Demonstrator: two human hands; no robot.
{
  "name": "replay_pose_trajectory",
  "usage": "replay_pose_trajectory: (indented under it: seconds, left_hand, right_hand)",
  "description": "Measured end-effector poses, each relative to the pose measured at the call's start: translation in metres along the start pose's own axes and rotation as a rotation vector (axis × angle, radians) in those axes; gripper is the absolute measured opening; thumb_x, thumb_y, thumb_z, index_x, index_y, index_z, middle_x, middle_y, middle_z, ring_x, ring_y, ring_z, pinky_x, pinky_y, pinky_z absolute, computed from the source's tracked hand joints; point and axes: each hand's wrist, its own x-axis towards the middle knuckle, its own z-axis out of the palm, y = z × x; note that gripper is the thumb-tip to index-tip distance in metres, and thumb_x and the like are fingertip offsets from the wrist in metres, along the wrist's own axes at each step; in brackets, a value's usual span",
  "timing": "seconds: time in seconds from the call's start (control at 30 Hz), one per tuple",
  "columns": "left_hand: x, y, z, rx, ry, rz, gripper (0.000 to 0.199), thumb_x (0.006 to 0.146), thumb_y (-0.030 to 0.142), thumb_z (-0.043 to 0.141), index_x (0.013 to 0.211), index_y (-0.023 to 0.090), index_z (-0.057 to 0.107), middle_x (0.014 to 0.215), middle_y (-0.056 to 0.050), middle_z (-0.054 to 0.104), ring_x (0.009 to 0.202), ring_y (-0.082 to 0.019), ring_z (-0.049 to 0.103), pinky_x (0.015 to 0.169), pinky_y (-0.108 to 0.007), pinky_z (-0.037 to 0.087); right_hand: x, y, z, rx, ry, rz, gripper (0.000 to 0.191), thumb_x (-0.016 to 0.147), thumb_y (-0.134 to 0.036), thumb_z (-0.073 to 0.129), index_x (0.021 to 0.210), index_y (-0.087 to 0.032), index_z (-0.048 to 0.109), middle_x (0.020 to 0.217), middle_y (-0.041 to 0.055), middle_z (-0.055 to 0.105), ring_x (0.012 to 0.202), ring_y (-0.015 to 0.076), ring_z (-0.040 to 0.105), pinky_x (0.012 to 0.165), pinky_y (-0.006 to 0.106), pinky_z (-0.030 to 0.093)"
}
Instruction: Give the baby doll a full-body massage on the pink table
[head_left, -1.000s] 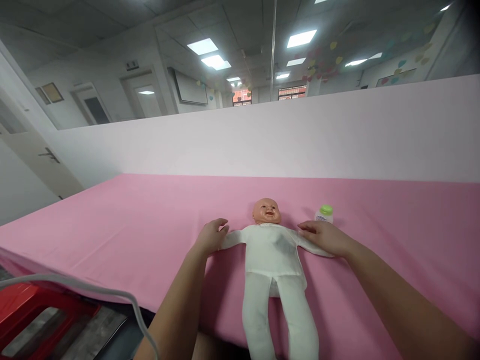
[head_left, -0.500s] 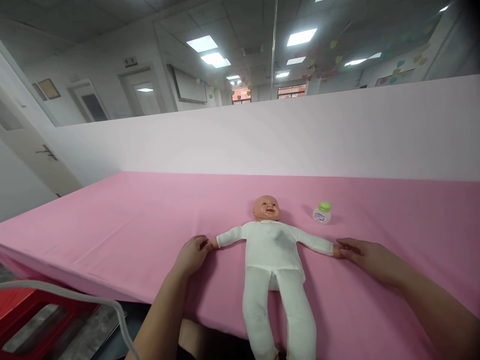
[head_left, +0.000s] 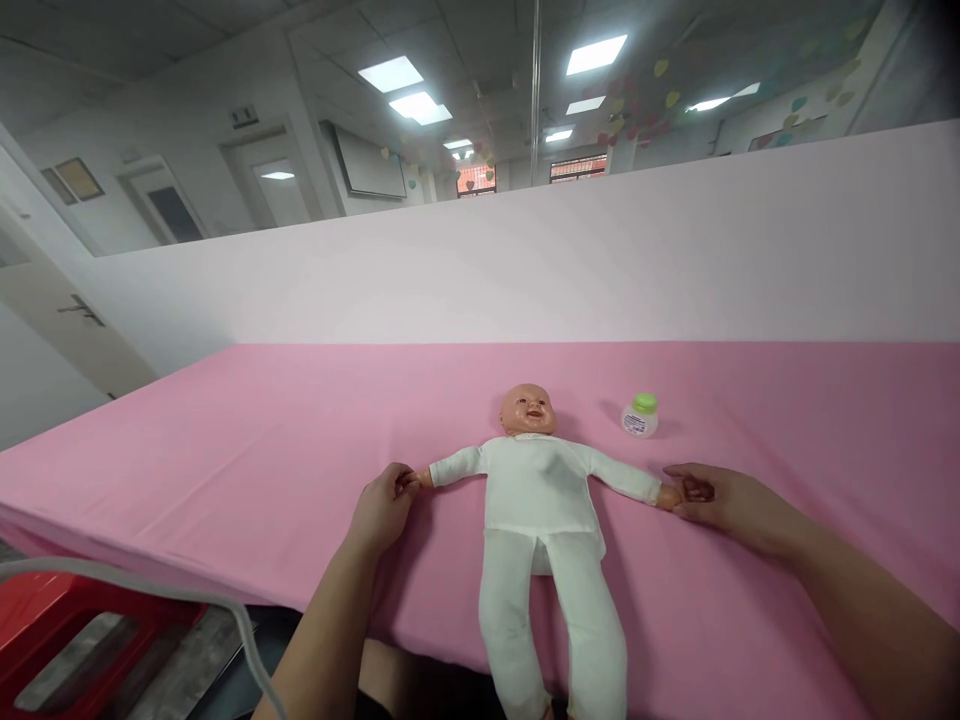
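Between hands [head_left: 382, 510], doll [head_left: 536, 485], perhaps near edge [head_left: 435, 652]

The doll [head_left: 534, 485] has a smooth head with a slightly glossy, plastic-like finish, while its white clothing looks like soft, matt cloth. Matt pink cloth [head_left: 300, 440] (lightly creased) contrasts with the small jar [head_left: 640, 417], whose clear body and green lid look like smooth plastic. The red stool [head_left: 67, 610] looks like glossy plastic.

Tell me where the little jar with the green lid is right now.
In the head view, the jar stands on the pink cloth, right of the doll's head and beyond its outstretched arm.
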Motion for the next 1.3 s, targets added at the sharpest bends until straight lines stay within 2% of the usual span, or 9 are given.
replay_pose_trajectory:
  seconds: [0.23, 0.4, 0.6, 0.73, 0.83, 0.93, 1.07, 1.17, 1.3]
  left_hand:
    - [-0.003, 0.007, 0.0, -0.169, 0.044, -0.011, 0.026, 0.094, 0.044, 0.057, 0.107, 0.025, 0.068, 0.102, -0.005, 0.076, 0.091, -0.025, 0.07, 0.076, -0.035, 0.051]
    - [-0.001, 0.009, 0.004, -0.433, 0.027, -0.103, 0.037, 0.091, 0.048, 0.061, 0.115, 0.02, 0.066, 0.099, -0.007, 0.075, 0.081, -0.022, 0.072, 0.073, -0.034, 0.055]
    - [0.0, 0.011, 0.007, -0.56, 0.026, -0.161, 0.043, 0.087, 0.053, 0.065, 0.111, 0.017, 0.071, 0.091, -0.007, 0.075, 0.078, -0.022, 0.07, 0.07, -0.033, 0.057]
    - [0.001, 0.011, 0.006, -0.411, 0.006, -0.178, 0.041, 0.089, 0.052, 0.062, 0.11, 0.019, 0.073, 0.09, -0.007, 0.076, 0.077, -0.023, 0.07, 0.068, -0.033, 0.054]
    - [0.002, 0.012, 0.005, -0.211, 0.016, -0.172, 0.037, 0.091, 0.047, 0.057, 0.112, 0.022, 0.074, 0.102, -0.008, 0.078, 0.087, -0.026, 0.072, 0.073, -0.035, 0.053]
    - [0.002, 0.015, 0.004, -0.059, 0.062, -0.162, 0.038, 0.091, 0.049, 0.057, 0.114, 0.023, 0.073, 0.118, -0.011, 0.077, 0.105, -0.032, 0.071, 0.083, -0.04, 0.053]
    - [0.001, 0.021, 0.003, 0.067, 0.069, -0.136, 0.038, 0.091, 0.052, 0.057, 0.112, 0.024, 0.073, 0.117, -0.012, 0.077, 0.11, -0.036, 0.07, 0.087, -0.043, 0.052]
    - [-0.001, 0.025, -0.001, 0.138, 0.062, -0.139, 0.041, 0.092, 0.05, 0.055, 0.116, 0.022, 0.072, 0.121, -0.015, 0.075, 0.112, -0.037, 0.068, 0.087, -0.045, 0.052]
    - [-0.006, 0.043, -0.005, 0.19, 0.186, -0.145, 0.045, 0.093, 0.044, 0.051, 0.124, 0.018, 0.069, 0.137, -0.019, 0.065, 0.114, -0.038, 0.067, 0.091, -0.048, 0.052]
  right_hand:
    - [-0.013, -0.026, 0.0, 0.089, -0.07, -0.004, 0.042, 0.077, -0.05, 0.08, 0.112, -0.029, 0.073, 0.112, 0.0083, 0.078, 0.104, 0.0336, 0.072, 0.081, 0.038, 0.058]
    - [-0.013, -0.025, 0.001, 0.237, -0.086, -0.021, 0.034, 0.08, -0.051, 0.081, 0.101, -0.027, 0.07, 0.092, 0.0046, 0.074, 0.076, 0.0215, 0.064, 0.064, 0.031, 0.05]
    - [-0.005, -0.014, 0.008, 0.444, -0.077, 0.011, 0.071, 0.08, -0.059, 0.081, 0.138, -0.026, 0.055, 0.075, 0.0002, 0.067, 0.062, 0.0174, 0.054, 0.055, 0.028, 0.04]
    - [-0.009, -0.02, 0.008, 0.38, -0.112, 0.046, 0.077, 0.081, -0.061, 0.079, 0.143, -0.023, 0.053, 0.074, 0.0013, 0.066, 0.063, 0.0181, 0.055, 0.053, 0.028, 0.037]
    - [-0.013, -0.025, 0.005, 0.311, -0.124, 0.073, 0.076, 0.08, -0.059, 0.079, 0.141, -0.023, 0.055, 0.079, 0.0033, 0.069, 0.066, 0.0191, 0.058, 0.053, 0.029, 0.038]
    - [-0.018, -0.032, 0.0, 0.226, -0.089, 0.105, 0.076, 0.077, -0.06, 0.079, 0.14, -0.024, 0.055, 0.097, 0.008, 0.074, 0.071, 0.0209, 0.063, 0.054, 0.03, 0.043]
    - [-0.023, -0.037, -0.003, 0.142, -0.044, 0.117, 0.077, 0.075, -0.066, 0.077, 0.137, -0.024, 0.058, 0.118, 0.013, 0.075, 0.081, 0.0254, 0.07, 0.061, 0.034, 0.053]
    - [-0.02, -0.029, -0.007, 0.083, -0.017, 0.103, 0.073, 0.078, -0.069, 0.072, 0.136, -0.025, 0.06, 0.129, 0.0139, 0.073, 0.094, 0.03, 0.073, 0.073, 0.039, 0.058]
    - [-0.006, -0.013, -0.018, -0.061, 0.081, 0.097, 0.077, 0.081, -0.073, 0.068, 0.14, -0.025, 0.061, 0.143, 0.0145, 0.066, 0.123, 0.038, 0.066, 0.096, 0.048, 0.056]
